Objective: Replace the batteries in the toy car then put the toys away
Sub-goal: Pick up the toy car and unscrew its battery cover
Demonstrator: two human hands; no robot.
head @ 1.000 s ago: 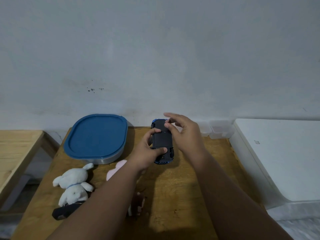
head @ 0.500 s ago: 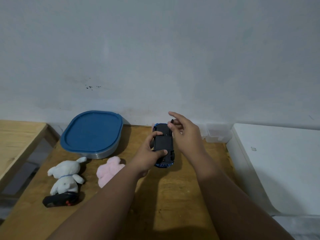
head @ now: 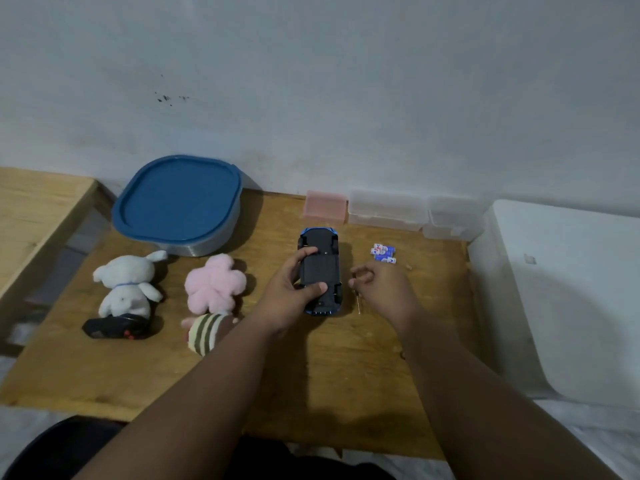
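Note:
The blue toy car (head: pixel 320 268) lies upside down on the wooden table (head: pixel 346 368), its black underside facing up. My left hand (head: pixel 294 292) grips it from the left, thumb across the rear and fingers over the front. My right hand (head: pixel 381 289) is just right of the car, and its curled fingers pinch the top of a thin screwdriver (head: pixel 358 303) whose tip points down at the table. A few small batteries (head: pixel 383 253) lie beyond my right hand.
A blue-lidded container (head: pixel 180 202) stands at the back left. In front of it lie a white plush (head: pixel 126 285), a pink plush (head: pixel 214 284), a striped plush (head: pixel 207 332) and a black remote (head: pixel 117 327). A pink box (head: pixel 325 206) and clear boxes (head: pixel 388 209) line the wall. A white bin (head: pixel 561 289) stands to the right.
My right hand has left the car's underside and moved right, down to the table. My left hand keeps its hold on the car. The view has tilted down.

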